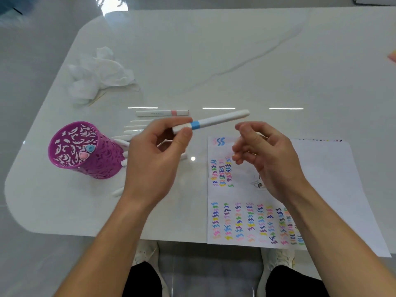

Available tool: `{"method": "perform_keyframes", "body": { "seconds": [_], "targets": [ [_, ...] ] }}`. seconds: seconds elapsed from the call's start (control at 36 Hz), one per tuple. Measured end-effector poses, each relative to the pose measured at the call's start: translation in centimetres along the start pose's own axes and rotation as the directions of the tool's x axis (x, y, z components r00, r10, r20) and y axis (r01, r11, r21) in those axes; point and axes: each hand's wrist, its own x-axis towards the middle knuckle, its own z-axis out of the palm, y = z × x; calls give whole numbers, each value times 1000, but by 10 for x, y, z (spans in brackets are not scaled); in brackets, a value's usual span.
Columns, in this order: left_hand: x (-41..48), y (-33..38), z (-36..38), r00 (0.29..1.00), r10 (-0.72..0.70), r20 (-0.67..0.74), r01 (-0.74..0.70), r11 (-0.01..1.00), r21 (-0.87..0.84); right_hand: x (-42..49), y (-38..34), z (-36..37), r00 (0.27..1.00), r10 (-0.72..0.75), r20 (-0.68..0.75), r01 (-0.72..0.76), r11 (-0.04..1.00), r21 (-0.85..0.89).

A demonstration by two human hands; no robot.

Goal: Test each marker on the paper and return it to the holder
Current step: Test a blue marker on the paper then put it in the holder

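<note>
Fingers (182, 133) of left hand (154, 159) pinched on a white marker with a blue band (211, 121), thumb and forefinger closed near its capped lower end, barrel slanting up toward 2 o'clock above the table (235, 50). Right hand (265, 159) at 3 o'clock of the left, fingers loosely curled and partly spread, tips just short of the marker's barrel; whether anything small sits in them cannot be told. Beneath the right hand, a sheet of paper (240, 194) filled with rows of coloured zigzag test strokes, a fresh blue squiggle (220, 141) at its top left corner. Second, plain sheet (330, 179) partly under the first, at 3 o'clock. Purple cut-out pattern holder (83, 148) standing at 9 o'clock of the left hand, two marker ends, one blue and one pink, showing inside its rim. Row of white markers (137, 127) lying on the table between holder and left hand, partly hidden by the hand; a pink-banded marker (162, 112) lying flat at 12 o'clock. Crumpled white tissue (98, 73) at 11 o'clock, well apart. Dark trousers and light shoes visible at 6 o'clock, below the table edge.
</note>
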Motion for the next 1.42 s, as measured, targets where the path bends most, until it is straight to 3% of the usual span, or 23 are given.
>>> {"method": "perform_keyframes", "body": {
  "seconds": [0.08, 0.25, 0.39, 0.61, 0.89, 1.0, 1.19, 1.42],
  "targets": [
    [0, 5, -11, 997, 26, -70, -29, 999, -45, 1, -1, -2, 997, -41, -58, 38, 998, -47],
    [-3, 11, -31, 964, 166, -210, -160, 986, 46, -3, 11, 5, 991, -23, -129, 11, 996, -94],
    [-8, 20, -49, 874, 354, -334, -313, 934, 171, -5, 15, 12, 995, -34, -98, 20, 991, -134],
    [-14, 17, -78, 751, 540, -379, -355, 815, 458, -5, 14, 21, 992, -98, -79, 80, 975, -206],
    [-14, 9, -98, 831, 487, -268, -255, 762, 596, -7, 19, 28, 991, -126, -45, 107, 948, -298],
    [-15, 5, -103, 884, 398, -245, -167, 759, 630, -5, 19, 31, 990, -135, -37, 117, 943, -312],
    [-12, -1, -107, 934, 268, -237, -59, 768, 638, -5, 14, 36, 994, -69, -84, 51, 979, -195],
    [-13, -3, -107, 953, 198, -230, 33, 686, 727, -4, 13, 37, 994, -46, -101, 32, 990, -139]
  ]
}}
